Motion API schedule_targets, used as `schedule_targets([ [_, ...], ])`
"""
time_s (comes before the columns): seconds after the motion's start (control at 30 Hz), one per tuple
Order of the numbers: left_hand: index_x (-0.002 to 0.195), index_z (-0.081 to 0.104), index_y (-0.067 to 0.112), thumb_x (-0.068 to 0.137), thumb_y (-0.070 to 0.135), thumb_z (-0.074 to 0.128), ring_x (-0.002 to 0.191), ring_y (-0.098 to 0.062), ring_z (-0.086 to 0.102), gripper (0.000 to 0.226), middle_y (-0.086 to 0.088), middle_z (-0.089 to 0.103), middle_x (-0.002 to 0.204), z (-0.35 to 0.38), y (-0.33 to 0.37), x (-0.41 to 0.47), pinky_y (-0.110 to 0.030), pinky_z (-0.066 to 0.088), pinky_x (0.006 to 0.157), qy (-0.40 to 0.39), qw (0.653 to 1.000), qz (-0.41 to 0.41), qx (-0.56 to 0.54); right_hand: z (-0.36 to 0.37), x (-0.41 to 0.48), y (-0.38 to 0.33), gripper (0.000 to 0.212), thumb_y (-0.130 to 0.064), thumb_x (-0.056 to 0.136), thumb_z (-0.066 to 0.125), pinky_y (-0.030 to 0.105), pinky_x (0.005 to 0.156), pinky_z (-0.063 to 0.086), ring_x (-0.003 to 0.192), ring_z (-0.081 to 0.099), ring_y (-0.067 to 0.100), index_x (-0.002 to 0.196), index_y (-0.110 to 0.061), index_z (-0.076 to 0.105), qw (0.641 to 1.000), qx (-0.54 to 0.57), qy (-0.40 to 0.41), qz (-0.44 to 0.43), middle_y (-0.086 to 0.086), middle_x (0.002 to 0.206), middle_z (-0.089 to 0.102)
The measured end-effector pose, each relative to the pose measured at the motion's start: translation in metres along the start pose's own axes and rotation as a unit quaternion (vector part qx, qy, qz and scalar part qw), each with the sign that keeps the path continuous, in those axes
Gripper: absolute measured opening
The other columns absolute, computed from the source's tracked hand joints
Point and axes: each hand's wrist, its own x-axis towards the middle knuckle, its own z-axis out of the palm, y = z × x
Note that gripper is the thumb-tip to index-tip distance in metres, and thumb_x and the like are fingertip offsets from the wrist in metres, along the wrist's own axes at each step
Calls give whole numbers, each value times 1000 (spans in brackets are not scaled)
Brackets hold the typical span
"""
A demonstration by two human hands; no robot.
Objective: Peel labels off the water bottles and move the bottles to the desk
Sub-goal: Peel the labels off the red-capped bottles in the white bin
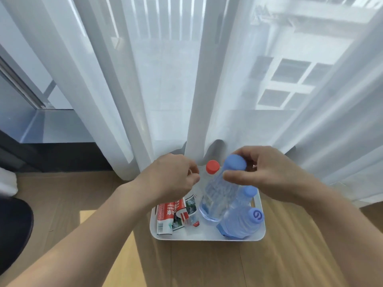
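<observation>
The shallow white plastic tray (207,238) on the wooden floor (207,264) collects peeled red paper labels (172,212) and a clear red-capped bottle (212,167). The right hand (267,179) grasps a clear blue-capped bottle (217,195) by its top above the tray, probably to lift it out. The left hand (172,179) is curled beside the red cap; I cannot tell whether it grips.

Sheer white curtain (165,79), wooden floor (207,266)

A clear plastic water bottle with a blue cap (217,195) is hanging tilted in the right grip (269,175) above a white tray (207,237). A red-capped clear bottle (212,167) is standing behind it. Two blue-capped bottles (242,222) are standing at its right. Peeled red-and-white labels (176,214) are lying crumpled in the tray.
</observation>
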Motion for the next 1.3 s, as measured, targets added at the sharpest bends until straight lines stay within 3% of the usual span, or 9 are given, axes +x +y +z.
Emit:
schedule_targets([
  [0.1,102,71,23,96,26,45,86,-10,66,26,5,73,93,-7,12,-1,-23,54,76,-8,972,1,-233,-20,-2,-9,48,-54,57,78,22,78,49,81,61,11,78,-11,71,949,303,74,-49,2,76,67],
  [0.2,95,72,19,96,18,45,72,-5,69,27,4,75,81,-22,25,-12,-14,55,63,-48,887,-17,-459,-29,5,-14,49,-57,67,58,35,89,54,88,68,17,84,-11,65,818,560,112,-67,-2,76,71],
  [0.3,92,74,15,91,16,50,73,-9,71,24,-1,77,85,-30,36,-24,-14,54,61,-55,853,-13,-519,-30,7,-18,43,-51,75,48,35,72,59,68,68,16,86,-11,61,747,654,111,-47,0,69,68],
  [0.43,95,73,25,84,24,61,72,-5,70,16,9,76,83,-22,45,-32,-10,52,58,-15,884,-24,-466,-29,6,-11,39,-47,76,48,32,64,55,58,60,15,84,-11,58,748,658,80,-41,-1,62,58],
  [0.57,94,72,29,82,29,64,74,1,68,14,13,76,84,-10,52,-31,-3,47,53,-12,879,-40,-475,-29,5,-3,39,-47,82,43,32,63,53,58,58,15,84,-10,57,752,657,37,-38,-1,62,55],
  [0.73,100,73,19,71,32,63,89,-11,72,33,4,77,95,-10,53,-30,-22,58,79,-103,837,-39,-536,-28,8,-2,38,-47,80,43,29,62,52,56,56,14,82,-11,58,746,664,-1,-54,-2,61,54],
  [0.9,93,73,4,65,22,66,81,-20,71,33,-14,75,95,-11,50,-28,-23,59,70,-92,787,-71,-606,-31,11,1,40,-47,82,41,28,63,52,56,56,13,80,-12,60,717,689,-51,-87,-4,61,55],
  [1.03,89,73,2,66,12,66,78,-20,66,26,-14,73,91,-9,49,-26,-25,58,70,-140,748,-83,-644,-31,15,4,39,-42,86,46,36,71,52,65,62,19,90,-6,60,664,721,-161,-113,3,68,61],
  [1.3,82,65,4,66,5,72,75,-26,62,18,-20,66,86,-8,53,-30,-27,58,63,-148,736,-52,-658,-34,12,4,37,-39,87,48,37,72,49,66,61,22,95,-3,55,635,739,-191,-117,7,70,62],
])
